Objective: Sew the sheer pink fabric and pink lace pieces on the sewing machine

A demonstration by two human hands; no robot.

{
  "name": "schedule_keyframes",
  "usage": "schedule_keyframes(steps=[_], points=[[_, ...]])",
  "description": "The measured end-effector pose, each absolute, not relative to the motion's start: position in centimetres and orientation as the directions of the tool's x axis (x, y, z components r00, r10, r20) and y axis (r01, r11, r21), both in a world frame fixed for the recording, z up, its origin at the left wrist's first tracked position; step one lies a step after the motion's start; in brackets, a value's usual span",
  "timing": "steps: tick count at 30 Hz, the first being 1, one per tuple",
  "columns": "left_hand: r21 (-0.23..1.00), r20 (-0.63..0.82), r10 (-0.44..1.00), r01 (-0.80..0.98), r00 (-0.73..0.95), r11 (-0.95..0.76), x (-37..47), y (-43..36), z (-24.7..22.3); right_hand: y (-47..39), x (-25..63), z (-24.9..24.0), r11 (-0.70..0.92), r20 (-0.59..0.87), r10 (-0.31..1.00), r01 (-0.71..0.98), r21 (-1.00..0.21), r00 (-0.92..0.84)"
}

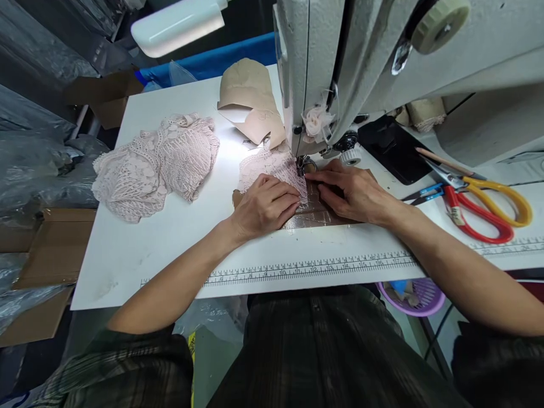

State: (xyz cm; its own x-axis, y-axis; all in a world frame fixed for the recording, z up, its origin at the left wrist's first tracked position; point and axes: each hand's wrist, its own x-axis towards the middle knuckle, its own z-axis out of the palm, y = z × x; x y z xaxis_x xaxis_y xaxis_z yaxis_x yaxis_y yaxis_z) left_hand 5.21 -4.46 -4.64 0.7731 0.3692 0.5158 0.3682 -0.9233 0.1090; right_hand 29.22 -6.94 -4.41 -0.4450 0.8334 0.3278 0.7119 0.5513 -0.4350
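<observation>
A piece of pink lace [270, 165] lies under the presser foot [302, 165] of the sewing machine [312, 68]. My left hand [268, 205] rests palm down on the lace, fingers lying flat and close together. On the other side of the foot, my right hand [355, 194] lies over a brown, shiny plate [318, 212] taped to the table. Its fingers are apart, with one fingertip close to the foot by the lace edge. Gathered pink lace pieces [157, 161] are heaped at the left. Behind the foot sit brown paper patterns [250, 93].
To the right lie a black phone [393, 148], scissors with red and yellow handles [488, 209] and blue-handled snips [429, 194]. A printed ruler strip [297, 271] follows the table's front edge. A purple basket [425, 300] hangs below; a white lamp [178, 25] overhangs the back left.
</observation>
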Motion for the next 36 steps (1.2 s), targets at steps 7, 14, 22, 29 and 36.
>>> schedule_keyframes(steps=[7, 14, 22, 29, 36], points=[[-0.113, 0.482, 0.284, 0.38, 0.829, -0.918, 5.2, -4.8, -4.3, -6.8, 29.6, -4.5, 0.685, 0.346, 0.728, 0.654, -0.322, -0.592], [-0.105, 0.458, 0.28, 0.364, 0.844, -0.925, 5.3, -5.4, -3.6, -6.8, 29.7, -4.7, 0.697, 0.307, 0.716, 0.667, -0.264, -0.627], [-0.093, 0.459, 0.292, 0.373, 0.839, -0.923, 5.4, -4.8, -3.7, -7.2, 29.2, -4.0, 0.666, 0.27, 0.746, 0.69, -0.282, -0.609], [-0.107, 0.478, 0.299, 0.392, 0.826, -0.914, 5.1, -4.7, -4.0, -7.1, 29.0, -4.5, 0.647, 0.28, 0.76, 0.72, -0.251, -0.586], [-0.09, 0.443, 0.326, 0.403, 0.835, -0.911, 5.1, -4.6, -3.8, -7.0, 28.7, -4.3, 0.621, 0.285, 0.77, 0.774, -0.127, -0.571]])
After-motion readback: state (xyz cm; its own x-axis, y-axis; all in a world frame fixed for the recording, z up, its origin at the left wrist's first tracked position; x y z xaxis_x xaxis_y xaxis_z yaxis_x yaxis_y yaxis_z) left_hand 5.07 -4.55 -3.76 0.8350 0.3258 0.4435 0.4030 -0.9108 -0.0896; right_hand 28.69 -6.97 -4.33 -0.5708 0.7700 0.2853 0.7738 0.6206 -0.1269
